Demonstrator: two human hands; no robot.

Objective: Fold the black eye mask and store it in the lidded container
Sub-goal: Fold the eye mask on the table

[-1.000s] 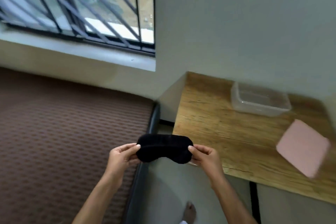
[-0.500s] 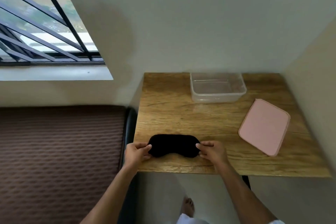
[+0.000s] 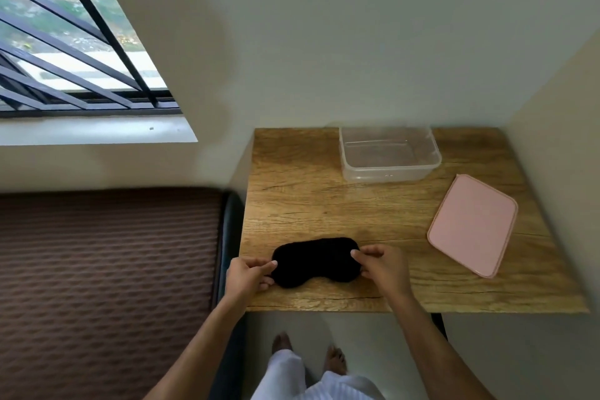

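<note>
The black eye mask [image 3: 314, 261] lies flat and unfolded on the wooden table [image 3: 308, 198], near its front left corner. My left hand [image 3: 247, 274] pinches the mask's left end. My right hand [image 3: 383, 265] pinches its right end. A clear plastic container [image 3: 389, 153] stands with no lid on it at the back of the table, against the wall, and nothing shows inside it. Its pink lid [image 3: 472, 224] lies flat to the right of the mask, apart from the container.
A brown patterned mattress [image 3: 107, 286] with a dark edge lies left of the table. Walls close the table in behind and on the right. A barred window [image 3: 65, 52] is at the upper left. My bare feet stand below the table's front edge.
The mask went from held in the air beside the table to lying on the tabletop, both hands still on its ends. The view has swung to face the table.
</note>
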